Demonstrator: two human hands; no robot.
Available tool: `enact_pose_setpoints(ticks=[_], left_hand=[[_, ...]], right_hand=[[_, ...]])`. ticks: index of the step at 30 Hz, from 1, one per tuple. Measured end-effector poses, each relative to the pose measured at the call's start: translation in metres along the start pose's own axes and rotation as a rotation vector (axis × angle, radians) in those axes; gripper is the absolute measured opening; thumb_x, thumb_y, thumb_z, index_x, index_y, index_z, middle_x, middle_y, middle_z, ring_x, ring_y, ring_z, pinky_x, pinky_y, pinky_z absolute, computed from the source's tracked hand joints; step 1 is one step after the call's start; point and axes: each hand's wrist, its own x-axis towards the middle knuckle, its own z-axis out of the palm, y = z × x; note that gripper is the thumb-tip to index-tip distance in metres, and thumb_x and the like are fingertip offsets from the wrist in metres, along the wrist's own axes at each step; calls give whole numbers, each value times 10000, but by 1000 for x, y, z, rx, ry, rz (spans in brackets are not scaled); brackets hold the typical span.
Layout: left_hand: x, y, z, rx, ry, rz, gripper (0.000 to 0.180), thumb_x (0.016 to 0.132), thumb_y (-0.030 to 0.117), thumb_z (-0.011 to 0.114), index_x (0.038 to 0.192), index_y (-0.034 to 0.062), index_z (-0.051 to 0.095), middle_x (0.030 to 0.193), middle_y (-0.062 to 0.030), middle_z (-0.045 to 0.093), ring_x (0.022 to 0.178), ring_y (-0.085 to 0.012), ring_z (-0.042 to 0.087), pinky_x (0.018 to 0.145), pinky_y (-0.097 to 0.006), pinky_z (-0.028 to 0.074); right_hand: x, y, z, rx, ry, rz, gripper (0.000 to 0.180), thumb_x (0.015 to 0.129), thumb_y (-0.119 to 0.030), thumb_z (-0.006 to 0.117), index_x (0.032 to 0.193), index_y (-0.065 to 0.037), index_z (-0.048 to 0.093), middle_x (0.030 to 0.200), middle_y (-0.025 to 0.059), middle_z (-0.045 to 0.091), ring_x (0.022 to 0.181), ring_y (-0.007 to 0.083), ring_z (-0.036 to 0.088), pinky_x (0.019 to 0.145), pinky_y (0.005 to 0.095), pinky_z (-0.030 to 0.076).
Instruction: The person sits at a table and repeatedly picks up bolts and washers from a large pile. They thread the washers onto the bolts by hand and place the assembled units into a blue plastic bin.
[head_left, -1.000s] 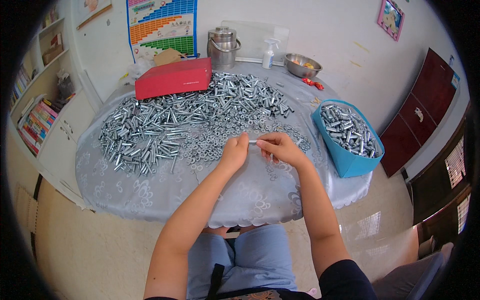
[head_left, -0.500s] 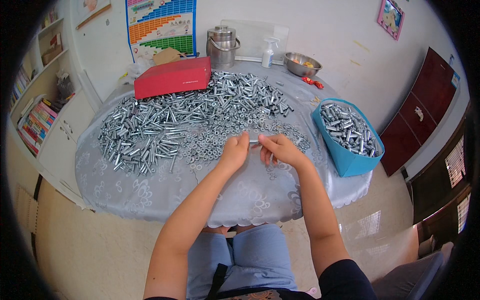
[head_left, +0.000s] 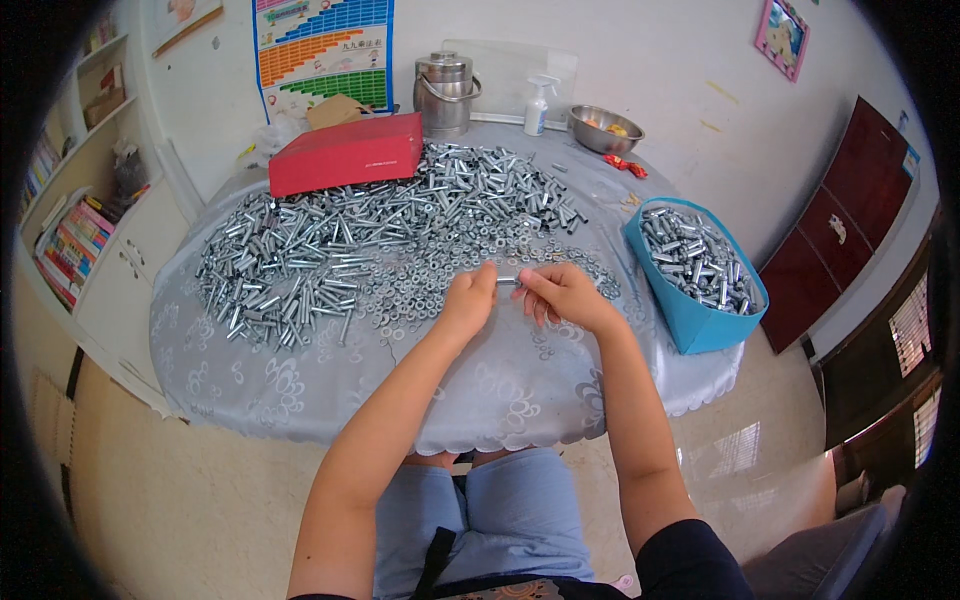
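Short silver metal bolt (head_left: 508, 282) lies crosswise near the tabletop's front edge, pinched between left hand (head_left: 468, 300) and right hand (head_left: 562, 296), one per end

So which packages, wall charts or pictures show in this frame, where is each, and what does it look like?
Red box: flat rectangular carton at the table's far left, beside the pile of bolts.
Wall chart: tall poster above the red box, with orange, green and blue bands.
Framed picture: small pink frame, upper right wall.
Spray bottle: white, labelled, at the table's far edge.
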Motion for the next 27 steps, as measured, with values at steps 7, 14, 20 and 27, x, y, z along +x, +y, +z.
enact_pose_setpoints(ticks=[7, 14, 20, 27], left_hand=[[-7, 10, 1, -42, -2, -26, 437, 879, 405, 395, 558, 108, 401, 472, 36, 353, 388, -62, 288, 376, -240, 217], [-5, 6, 0, -12, -5, -28, 415, 878, 406, 398, 597, 101, 421, 493, 29, 369, 403, -65, 303, 384, -235, 229], [-4, 5, -3, -51, 5, -74, 403, 873, 411, 407, 620, 98, 428, 508, 29, 364, 411, -68, 293, 390, -235, 238], [-1, 6, -6, -50, 112, -78, 380, 841, 398, 445, 608, 98, 421, 506, 27, 364, 413, -70, 292, 383, -233, 230]], right_hand=[[-1, -1, 1, -74, -9, -64, 290, 856, -259, 534, 1024, -24, 563, 678, 16, 564, 518, 77, 534, 398, 189, 357], [-2, 0, 5, -65, 54, -163, 271, 834, -224, 575, 1020, -28, 563, 669, 13, 558, 519, 63, 515, 409, 186, 358], [-5, -8, 14, 0, 125, -167, 143, 804, -140, 612, 833, -1, 602, 592, 16, 548, 471, 56, 481, 407, 189, 356], [10, 11, 8, -50, 197, -138, 217, 769, -191, 649, 869, 0, 618, 609, 19, 553, 521, 72, 502, 449, 223, 389]])
